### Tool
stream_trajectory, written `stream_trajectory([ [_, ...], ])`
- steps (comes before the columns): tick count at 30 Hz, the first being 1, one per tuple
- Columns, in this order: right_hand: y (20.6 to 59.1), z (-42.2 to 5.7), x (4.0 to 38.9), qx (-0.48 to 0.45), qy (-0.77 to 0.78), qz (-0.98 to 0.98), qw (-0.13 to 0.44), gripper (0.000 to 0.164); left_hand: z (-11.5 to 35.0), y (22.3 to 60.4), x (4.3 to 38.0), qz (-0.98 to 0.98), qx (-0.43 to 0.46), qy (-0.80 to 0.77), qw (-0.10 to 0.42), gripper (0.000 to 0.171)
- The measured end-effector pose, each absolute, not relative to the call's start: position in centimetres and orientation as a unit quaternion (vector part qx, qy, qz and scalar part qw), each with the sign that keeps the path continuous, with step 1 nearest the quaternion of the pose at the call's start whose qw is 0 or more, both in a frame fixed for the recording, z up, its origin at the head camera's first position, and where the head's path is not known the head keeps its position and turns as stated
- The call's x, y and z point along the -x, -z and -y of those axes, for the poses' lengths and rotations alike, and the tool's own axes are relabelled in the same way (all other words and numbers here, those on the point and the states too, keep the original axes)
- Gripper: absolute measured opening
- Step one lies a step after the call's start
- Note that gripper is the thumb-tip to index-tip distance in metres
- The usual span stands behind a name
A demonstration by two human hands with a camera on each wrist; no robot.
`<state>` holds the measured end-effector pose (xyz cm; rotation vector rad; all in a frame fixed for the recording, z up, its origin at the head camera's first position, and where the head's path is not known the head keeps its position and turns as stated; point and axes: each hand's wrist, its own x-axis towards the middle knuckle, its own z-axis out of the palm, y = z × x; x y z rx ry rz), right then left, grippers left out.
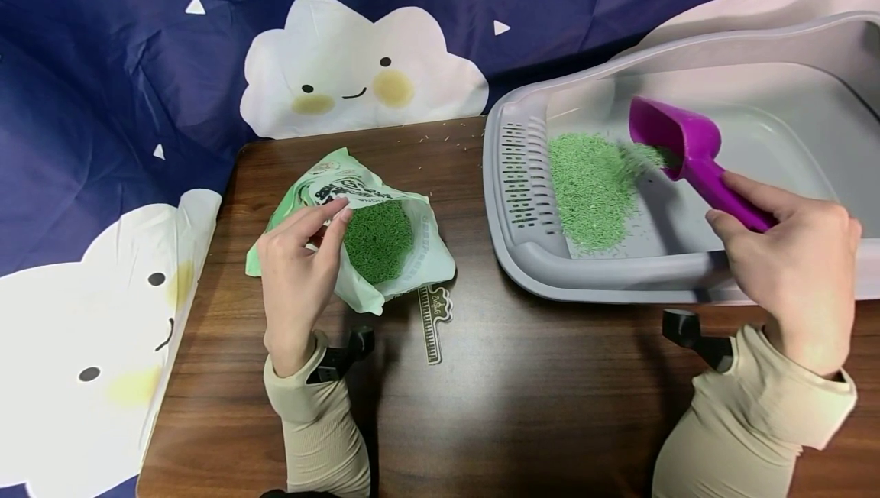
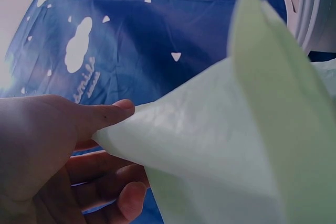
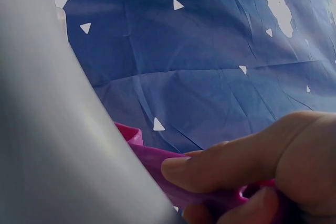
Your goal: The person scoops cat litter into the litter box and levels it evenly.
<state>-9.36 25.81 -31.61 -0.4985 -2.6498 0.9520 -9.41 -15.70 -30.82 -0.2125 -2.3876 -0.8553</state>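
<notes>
I have left hand [image 1: 299, 273] pinching edge of bag [image 1: 431, 250] on counter [image 1: 522, 383], green pellets [image 1: 378, 242] inside. Right hand [image 1: 797, 273] grips purple scoop [image 1: 703, 137], tilted over gray tray [image 1: 598, 284]; I see pellets falling from scoop onto green pile [image 1: 587, 192].

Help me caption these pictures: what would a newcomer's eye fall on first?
Probably the purple scoop in the right hand, spilling green pellets into the gray tray at the head view's right. Next, the open bag left of the tray, its edge pinched by the left hand.
</notes>
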Motion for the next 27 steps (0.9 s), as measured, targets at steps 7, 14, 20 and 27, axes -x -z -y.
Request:
stream_trajectory([
  [7, 31.53, -25.76, 9.25, 0.172, -0.344, 0.913, 0.138, 0.036, 15.73, 30.79, 9.38, 0.897, 0.08, 0.32, 0.295, 0.015],
  [14, 31.53, -25.76, 9.37, 0.178, -0.347, 0.909, 0.144, 0.035, 15.75, 30.97, 9.5, 0.891, 0.083, 0.329, 0.302, 0.015],
  [20, 31.53, -26.02, 9.42, 0.177, -0.363, 0.9, 0.162, 0.034, 15.77, 30.95, 9.48, 0.891, 0.082, 0.328, 0.301, 0.015],
  [27, 31.14, -25.88, 9.55, 0.197, -0.454, 0.853, 0.168, 0.035, 15.76, 30.83, 9.44, 0.892, 0.085, 0.329, 0.3, 0.015],
])
